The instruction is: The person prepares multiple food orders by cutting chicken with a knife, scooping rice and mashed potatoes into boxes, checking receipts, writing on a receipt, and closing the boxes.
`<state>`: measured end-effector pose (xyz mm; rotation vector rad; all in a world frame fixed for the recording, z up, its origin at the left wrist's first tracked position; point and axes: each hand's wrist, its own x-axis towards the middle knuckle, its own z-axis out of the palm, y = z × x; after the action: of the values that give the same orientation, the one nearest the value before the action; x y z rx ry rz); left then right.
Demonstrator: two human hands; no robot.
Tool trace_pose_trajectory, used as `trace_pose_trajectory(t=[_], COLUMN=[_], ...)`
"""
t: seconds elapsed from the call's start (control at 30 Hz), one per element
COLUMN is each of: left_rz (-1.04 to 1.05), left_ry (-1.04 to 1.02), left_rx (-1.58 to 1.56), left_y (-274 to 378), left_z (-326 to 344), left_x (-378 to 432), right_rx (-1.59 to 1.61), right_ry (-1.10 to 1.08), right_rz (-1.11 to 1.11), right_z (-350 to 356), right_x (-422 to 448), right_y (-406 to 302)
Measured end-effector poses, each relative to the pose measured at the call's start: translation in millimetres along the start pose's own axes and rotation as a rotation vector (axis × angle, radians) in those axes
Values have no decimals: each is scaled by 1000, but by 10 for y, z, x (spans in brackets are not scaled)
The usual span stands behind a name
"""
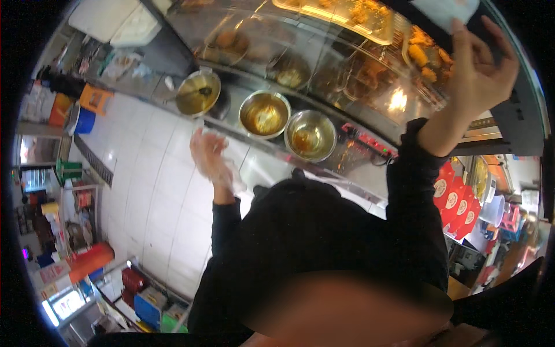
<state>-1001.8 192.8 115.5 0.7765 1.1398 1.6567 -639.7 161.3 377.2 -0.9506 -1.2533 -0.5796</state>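
My left hand wears a thin clear plastic glove and hangs over the tiled floor, just in front of the counter edge. Its fingers are loosely bent and spread, with nothing seen in them. Bare and raised at the upper right, my right hand has its fingers apart. One fingertip overlaps a white sheet-like item; contact cannot be told. Along the counter stand three metal bowls: one with yellowish liquid and a dark utensil, a sauce-smeared one, and one with reddish-brown residue.
A glass display case runs behind the bowls, holding a tray of fried food and more golden pieces. Red boxes stand at right. An orange stool and blue bucket are on the left floor.
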Motion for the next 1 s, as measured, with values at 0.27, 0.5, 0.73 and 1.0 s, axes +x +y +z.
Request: trace_pose_trajectory(t=[0.27, 0.5, 0.73, 1.0], left_rz=[16, 222, -10, -34], left_ry=[-18, -112, -73, -544], left_rx=[-163, 25, -32, -141], left_y=[0, 14, 303, 671], left_z=[-509, -1530, -1818, -940], left_x=[448, 964, 1564, 1863], right_rx=[-124, -294, 431, 181], right_ry=[146, -149, -1000, -1399], right_rz=[-97, 107, 963, 1401], right_z=[170, 1229, 1233, 228], right_x=[-429, -2665, -4218, -5346], right_y=[-158, -878, -1874, -2003])
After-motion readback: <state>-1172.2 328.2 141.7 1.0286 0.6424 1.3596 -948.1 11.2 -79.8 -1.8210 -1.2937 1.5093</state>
